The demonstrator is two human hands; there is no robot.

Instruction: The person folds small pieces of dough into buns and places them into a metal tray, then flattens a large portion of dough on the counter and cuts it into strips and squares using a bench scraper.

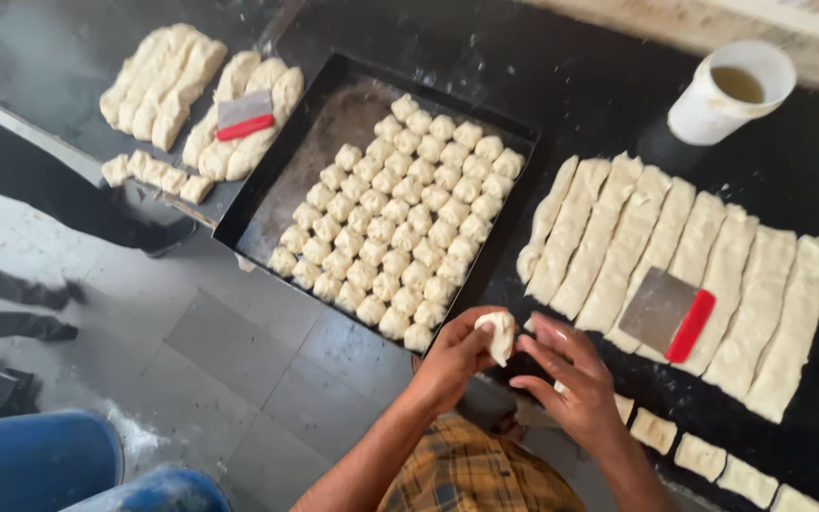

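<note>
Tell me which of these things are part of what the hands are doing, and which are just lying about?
In use:
- left hand and right hand, shaping a dough piece
- tray of shaped dough balls
- dough strips
- cut pieces

Lying about:
- scraper on the strips
- white cup
- far dough and second scraper

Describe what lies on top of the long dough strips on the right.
A metal scraper with a red handle rests on the dough strips; the dough directly beneath it is hidden.
</note>
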